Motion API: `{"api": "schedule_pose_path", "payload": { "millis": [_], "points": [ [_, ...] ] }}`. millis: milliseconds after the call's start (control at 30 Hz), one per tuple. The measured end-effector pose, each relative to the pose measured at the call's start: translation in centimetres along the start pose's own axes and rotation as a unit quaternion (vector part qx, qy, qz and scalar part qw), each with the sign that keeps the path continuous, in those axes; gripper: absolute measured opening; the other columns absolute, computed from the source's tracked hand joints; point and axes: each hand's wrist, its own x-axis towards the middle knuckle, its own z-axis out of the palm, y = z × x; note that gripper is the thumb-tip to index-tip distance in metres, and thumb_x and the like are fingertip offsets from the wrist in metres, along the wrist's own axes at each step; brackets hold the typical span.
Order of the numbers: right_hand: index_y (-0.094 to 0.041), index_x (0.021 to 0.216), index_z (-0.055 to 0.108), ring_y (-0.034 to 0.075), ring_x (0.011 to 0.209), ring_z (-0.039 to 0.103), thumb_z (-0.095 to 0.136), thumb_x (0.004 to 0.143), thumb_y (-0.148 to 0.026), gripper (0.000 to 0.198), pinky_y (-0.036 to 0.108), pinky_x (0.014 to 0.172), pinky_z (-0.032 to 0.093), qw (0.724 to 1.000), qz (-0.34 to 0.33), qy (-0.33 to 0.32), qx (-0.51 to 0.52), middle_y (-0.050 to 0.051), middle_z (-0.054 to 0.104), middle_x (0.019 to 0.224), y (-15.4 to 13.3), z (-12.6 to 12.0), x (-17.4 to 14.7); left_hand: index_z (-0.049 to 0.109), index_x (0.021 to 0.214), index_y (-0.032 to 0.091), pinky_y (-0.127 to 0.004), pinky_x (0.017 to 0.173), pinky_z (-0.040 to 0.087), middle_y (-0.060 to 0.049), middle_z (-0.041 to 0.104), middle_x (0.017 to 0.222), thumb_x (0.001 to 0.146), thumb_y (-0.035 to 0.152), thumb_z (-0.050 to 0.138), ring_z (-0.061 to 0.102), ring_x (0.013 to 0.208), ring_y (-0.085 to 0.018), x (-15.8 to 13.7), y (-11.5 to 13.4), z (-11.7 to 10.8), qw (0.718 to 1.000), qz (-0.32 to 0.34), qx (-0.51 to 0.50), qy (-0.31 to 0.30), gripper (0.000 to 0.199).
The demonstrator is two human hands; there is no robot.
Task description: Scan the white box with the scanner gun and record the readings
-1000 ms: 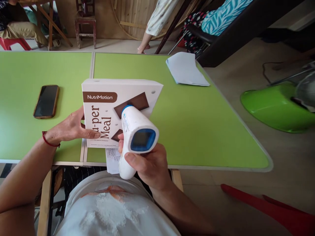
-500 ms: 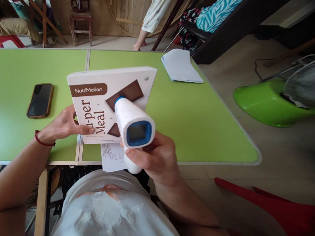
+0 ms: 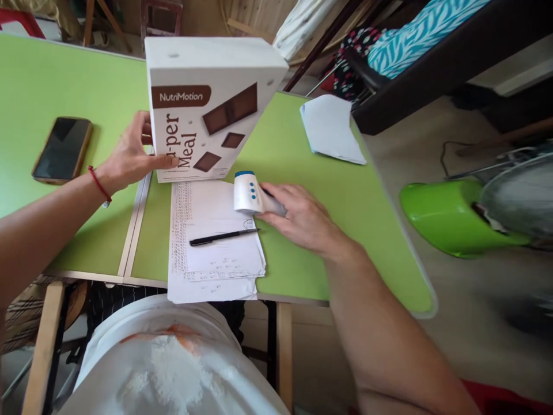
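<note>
My left hand (image 3: 133,153) grips the lower left side of a white NutriMotion box (image 3: 181,127), thumb on its front. The box is held upright over the green table, with brown chocolate pieces printed on it. In my right hand (image 3: 298,216) is a white infrared thermometer (image 3: 248,193) with a blue rim and blue buttons, its handle between my fingers. It lies low at the table, by the right edge of some written sheets of paper (image 3: 224,256). A black pen (image 3: 224,237) rests across these sheets.
A smartphone (image 3: 63,148) lies on the left of the green table (image 3: 302,265). Folded white paper (image 3: 332,128) is near the far right edge. A green plastic stool or bin (image 3: 449,216) stands on the floor to the right. People's clothed legs show beyond the table.
My right hand has lowered the thermometer from in front of the box to the table at the right, turning it sideways. The box has moved up and away, uncovering the papers and pen.
</note>
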Motion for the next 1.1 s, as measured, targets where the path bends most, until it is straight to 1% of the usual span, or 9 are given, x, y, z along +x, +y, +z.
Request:
{"api": "schedule_pose_path", "payload": {
  "millis": [100, 233, 367, 533, 667, 733, 800, 967, 1100],
  "points": [
    [-0.020, 0.133, 0.062, 0.034, 0.099, 0.064, 0.060, 0.091, -0.043, 0.048, 0.055, 0.088, 0.054, 1.000, -0.014, -0.021, -0.011, 0.015, 0.070, 0.108, 0.5, 1.1, 0.2, 0.039, 0.142, 0.007, -0.036, 0.113, 0.041, -0.009, 0.056, 0.145, 0.076, 0.052, 0.084, 0.050, 0.130, -0.025, 0.4, 0.1, 0.3, 0.998, 0.055, 0.018, 0.012, 0.092],
    [-0.017, 0.134, 0.061, 0.035, 0.100, 0.063, 0.062, 0.090, -0.037, 0.048, 0.054, 0.088, 0.053, 0.999, -0.021, -0.014, -0.024, 0.017, 0.067, 0.110, -0.3, 0.7, -0.1, 0.040, 0.141, 0.007, -0.031, 0.108, 0.043, -0.005, 0.058, 0.142, 0.083, 0.052, 0.077, 0.051, 0.131, -0.025, 0.2, 0.3, 0.3, 0.998, 0.054, 0.031, -0.016, 0.082],
    [-0.020, 0.121, 0.069, 0.031, 0.096, 0.062, 0.059, 0.094, -0.030, 0.031, 0.048, 0.082, 0.052, 0.995, -0.058, 0.059, -0.052, 0.014, 0.068, 0.105, -2.8, -0.8, -1.2, 0.044, 0.136, 0.015, -0.038, 0.100, 0.051, -0.009, 0.055, 0.142, 0.077, 0.050, 0.079, 0.053, 0.127, -0.029, -0.5, -1.0, 0.5, 0.997, 0.009, 0.078, 0.022, 0.077],
    [-0.023, 0.092, 0.074, 0.024, 0.080, 0.061, 0.050, 0.099, -0.024, 0.025, 0.041, 0.072, 0.045, 0.991, -0.121, -0.015, -0.060, 0.007, 0.069, 0.080, -5.7, -0.7, -2.7, 0.052, 0.121, 0.011, -0.055, 0.105, 0.043, -0.019, 0.056, 0.125, 0.072, 0.047, 0.080, 0.053, 0.120, -0.039, -2.7, -1.2, 1.3, 0.948, -0.090, 0.303, 0.028, 0.067],
    [-0.023, 0.085, 0.071, 0.022, 0.074, 0.062, 0.056, 0.095, -0.021, 0.018, 0.039, 0.068, 0.044, 0.996, -0.090, 0.023, -0.016, 0.006, 0.072, 0.080, -6.9, -0.4, -2.9, 0.046, 0.135, 0.009, -0.066, 0.112, 0.028, -0.027, 0.041, 0.145, 0.068, 0.063, 0.079, 0.037, 0.136, -0.052, -4.1, -0.3, 2.5, 0.922, -0.099, 0.374, -0.025, 0.091],
    [-0.024, 0.087, 0.068, 0.019, 0.066, 0.061, 0.063, 0.091, -0.025, 0.007, 0.037, 0.063, 0.046, 0.989, -0.043, 0.105, 0.091, 0.003, 0.071, 0.077, -7.8, -0.6, -2.5, 0.040, 0.143, 0.010, -0.068, 0.117, 0.018, -0.028, 0.034, 0.154, 0.065, 0.072, 0.077, 0.029, 0.142, -0.054, -4.4, -0.2, 3.2, 0.925, -0.082, 0.368, -0.053, 0.106],
    [-0.026, 0.086, 0.065, 0.016, 0.059, 0.058, 0.068, 0.085, -0.028, 0.004, 0.035, 0.057, 0.048, 0.957, 0.030, 0.172, 0.233, 0.000, 0.068, 0.072, -9.1, -0.6, -1.8, 0.033, 0.151, 0.009, -0.067, 0.120, 0.008, -0.029, 0.024, 0.161, 0.065, 0.077, 0.073, 0.017, 0.149, -0.054, -4.6, -0.3, 3.7, 0.923, -0.075, 0.369, -0.073, 0.117],
    [-0.024, 0.072, 0.057, 0.011, 0.050, 0.051, 0.066, 0.071, -0.025, 0.010, 0.029, 0.048, 0.043, 0.872, 0.138, 0.069, 0.465, -0.004, 0.059, 0.059, -11.9, 1.5, 0.9, 0.016, 0.158, -0.002, -0.062, 0.122, -0.003, -0.032, 0.003, 0.167, 0.071, 0.080, 0.065, -0.001, 0.154, -0.051, -4.7, -0.6, 4.3, 0.909, -0.101, 0.394, -0.092, 0.129],
    [-0.023, 0.070, 0.057, 0.009, 0.047, 0.044, 0.066, 0.068, -0.026, 0.009, 0.026, 0.046, 0.037, 0.877, 0.167, 0.066, 0.446, -0.006, 0.057, 0.056, -12.6, 3.8, 1.4, 0.012, 0.160, 0.000, -0.063, 0.122, -0.004, -0.031, 0.002, 0.167, 0.070, 0.079, 0.067, -0.004, 0.154, -0.051, -4.7, -0.5, 4.4, 0.912, -0.105, 0.384, -0.099, 0.132]
  ]
}}
